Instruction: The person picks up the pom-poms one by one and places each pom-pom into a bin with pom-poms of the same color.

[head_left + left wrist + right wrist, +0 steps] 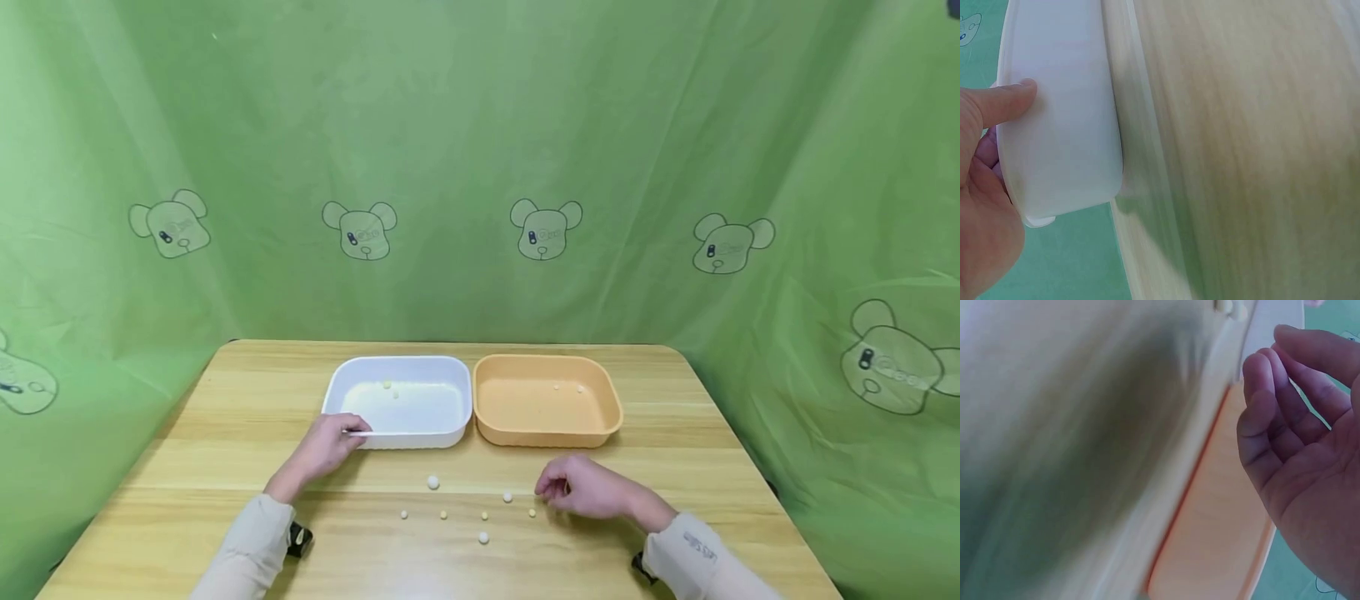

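Observation:
My left hand [324, 450] grips the near left rim of a white plastic basin [420, 438]. In the left wrist view the thumb [1013, 101] presses on its outer wall and the other fingers go behind the rim. My right hand [588, 487] is over the table in front of an orange basin [551, 437], fingers loosely bent. Nothing shows between thumb and fingers in the right wrist view. Close to its fingertips lie a small yellow ball [532, 513] and a white ball [507, 497]. Several more little balls are scattered leftward, among them a larger white one [432, 482].
Both basins stand side by side toward the back of the wooden table [187, 500]. A yellowish ball [387, 385] and a paler one lie in the white basin, and two tiny pale balls [581, 390] in the orange. A green curtain [450, 125] hangs around the table.

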Demonstrator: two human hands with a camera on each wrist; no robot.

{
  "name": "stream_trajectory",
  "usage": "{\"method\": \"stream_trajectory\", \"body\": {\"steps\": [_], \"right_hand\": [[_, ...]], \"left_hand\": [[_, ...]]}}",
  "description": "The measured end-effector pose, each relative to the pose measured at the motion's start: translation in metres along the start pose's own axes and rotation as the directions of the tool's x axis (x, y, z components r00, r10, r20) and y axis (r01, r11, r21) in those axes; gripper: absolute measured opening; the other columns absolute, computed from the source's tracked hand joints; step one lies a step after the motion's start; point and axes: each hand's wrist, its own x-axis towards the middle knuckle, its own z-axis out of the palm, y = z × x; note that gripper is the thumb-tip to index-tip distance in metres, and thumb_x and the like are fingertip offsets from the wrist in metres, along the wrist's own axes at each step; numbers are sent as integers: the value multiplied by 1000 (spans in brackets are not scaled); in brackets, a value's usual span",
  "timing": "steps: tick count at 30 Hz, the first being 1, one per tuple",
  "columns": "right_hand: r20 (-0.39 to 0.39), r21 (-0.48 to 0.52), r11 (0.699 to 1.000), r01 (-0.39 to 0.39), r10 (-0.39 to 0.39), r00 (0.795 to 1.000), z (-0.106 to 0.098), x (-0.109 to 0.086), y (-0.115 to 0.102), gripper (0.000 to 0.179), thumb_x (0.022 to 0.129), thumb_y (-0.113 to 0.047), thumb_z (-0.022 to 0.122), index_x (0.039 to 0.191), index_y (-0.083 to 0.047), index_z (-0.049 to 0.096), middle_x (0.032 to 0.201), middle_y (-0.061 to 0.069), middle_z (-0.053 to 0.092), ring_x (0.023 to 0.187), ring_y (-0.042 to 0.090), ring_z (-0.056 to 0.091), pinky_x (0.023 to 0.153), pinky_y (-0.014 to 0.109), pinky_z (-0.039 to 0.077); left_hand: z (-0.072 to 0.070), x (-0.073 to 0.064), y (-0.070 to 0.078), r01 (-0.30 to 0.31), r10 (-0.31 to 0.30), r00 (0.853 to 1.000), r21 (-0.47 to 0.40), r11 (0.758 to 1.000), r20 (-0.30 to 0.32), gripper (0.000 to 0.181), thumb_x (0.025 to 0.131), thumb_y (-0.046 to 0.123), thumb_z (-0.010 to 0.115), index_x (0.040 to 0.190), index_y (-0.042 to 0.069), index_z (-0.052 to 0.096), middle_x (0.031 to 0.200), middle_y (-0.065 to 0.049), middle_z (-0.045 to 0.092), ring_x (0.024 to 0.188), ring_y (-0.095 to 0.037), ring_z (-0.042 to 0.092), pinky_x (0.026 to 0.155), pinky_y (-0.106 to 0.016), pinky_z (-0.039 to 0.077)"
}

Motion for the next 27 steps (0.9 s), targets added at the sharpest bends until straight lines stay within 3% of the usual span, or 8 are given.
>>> {"method": "stream_trajectory", "body": {"steps": [10, 27], "right_hand": [[91, -9, 1000, -9, 10, 996, 12, 1, -2, 20, 76, -6, 76, 94, -11, 68, 81, -9, 60, 72, 2, 56, 62, 19, 49], [76, -85, 996, 19, -13, 997, 22, 13, -1, 9, 81, -11, 74, 86, -14, 67, 77, -12, 56, 70, 1, 53, 63, 17, 47]], "left_hand": [[3, 1, -4, 30, -29, 999, -25, 999, 28, 12, 81, 0, 69, 86, 11, 71, 87, 2, 70, 83, -17, 65, 78, -36, 54], [2, 1, -5, 46, -45, 998, -33, 998, 37, 14, 81, 0, 69, 86, 13, 71, 86, 3, 70, 83, -16, 64, 77, -34, 54]]}}
